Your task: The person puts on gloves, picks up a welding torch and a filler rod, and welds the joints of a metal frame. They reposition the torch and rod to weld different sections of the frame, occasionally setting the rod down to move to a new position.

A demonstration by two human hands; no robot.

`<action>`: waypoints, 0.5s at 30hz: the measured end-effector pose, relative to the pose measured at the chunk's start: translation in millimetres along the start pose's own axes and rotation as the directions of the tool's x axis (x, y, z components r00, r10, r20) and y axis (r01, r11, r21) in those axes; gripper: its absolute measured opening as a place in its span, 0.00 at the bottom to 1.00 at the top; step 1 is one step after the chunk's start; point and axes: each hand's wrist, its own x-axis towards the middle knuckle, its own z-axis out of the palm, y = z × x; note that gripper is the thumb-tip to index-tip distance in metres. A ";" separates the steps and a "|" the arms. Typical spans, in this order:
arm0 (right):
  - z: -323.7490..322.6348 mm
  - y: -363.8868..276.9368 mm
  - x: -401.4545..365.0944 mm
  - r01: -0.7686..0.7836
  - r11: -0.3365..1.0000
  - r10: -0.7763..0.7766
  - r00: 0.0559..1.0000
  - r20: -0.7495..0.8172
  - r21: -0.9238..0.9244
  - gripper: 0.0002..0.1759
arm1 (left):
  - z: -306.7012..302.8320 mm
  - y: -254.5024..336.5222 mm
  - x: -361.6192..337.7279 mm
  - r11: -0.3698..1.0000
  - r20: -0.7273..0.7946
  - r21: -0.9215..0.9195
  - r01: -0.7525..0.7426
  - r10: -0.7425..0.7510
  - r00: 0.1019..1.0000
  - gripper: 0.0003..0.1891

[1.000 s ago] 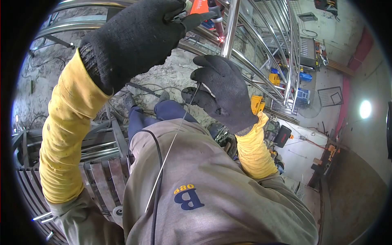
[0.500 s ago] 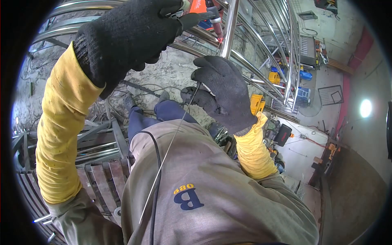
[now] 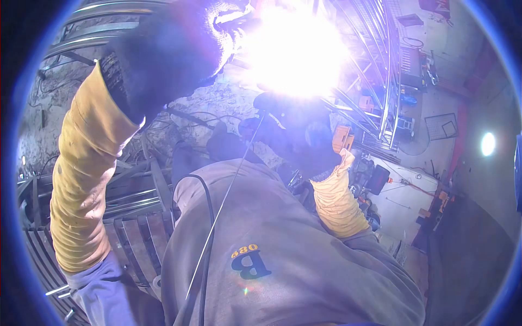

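My left hand (image 3: 171, 54), in a black glove with a yellow sleeve guard (image 3: 87, 190), is closed at the upper left. The welding torch it gripped a moment ago is now lost in a white arc glare (image 3: 299, 51). Below the glare my right hand (image 3: 293, 130), gloved and in deep shadow, pinches a thin filler rod (image 3: 228, 201). The rod slants down across my shirt front, its upper end at the fingers. The torch tip and the metal joint are hidden by the light.
Shiny metal tube frames (image 3: 380, 70) stand at the upper right. More tubes (image 3: 92, 24) lie at the upper left, above a slatted metal surface (image 3: 130, 244). A black cable (image 3: 206, 244) hangs over my shirt. An orange-yellow tool (image 3: 342, 138) sits beyond my right wrist.
A blinding arc has lit at the torch tip, whitening the tubes around it and tinting everything blue-violet. Both hands and the filler rod stay nearly in place.
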 end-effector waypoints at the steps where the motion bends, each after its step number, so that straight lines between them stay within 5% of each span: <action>1: -2.6 -0.6 4.7 -0.022 0.998 0.021 1.000 0.012 0.065 0.26 | 0.4 -1.8 0.6 1.000 -0.008 0.013 -0.016 0.017 1.000 0.16; 15: -10.3 0.0 25.5 0.022 0.995 -0.015 0.998 -0.063 0.099 0.24 | 7.3 2.1 -7.7 0.998 -0.032 0.019 -0.065 0.066 0.997 0.15</action>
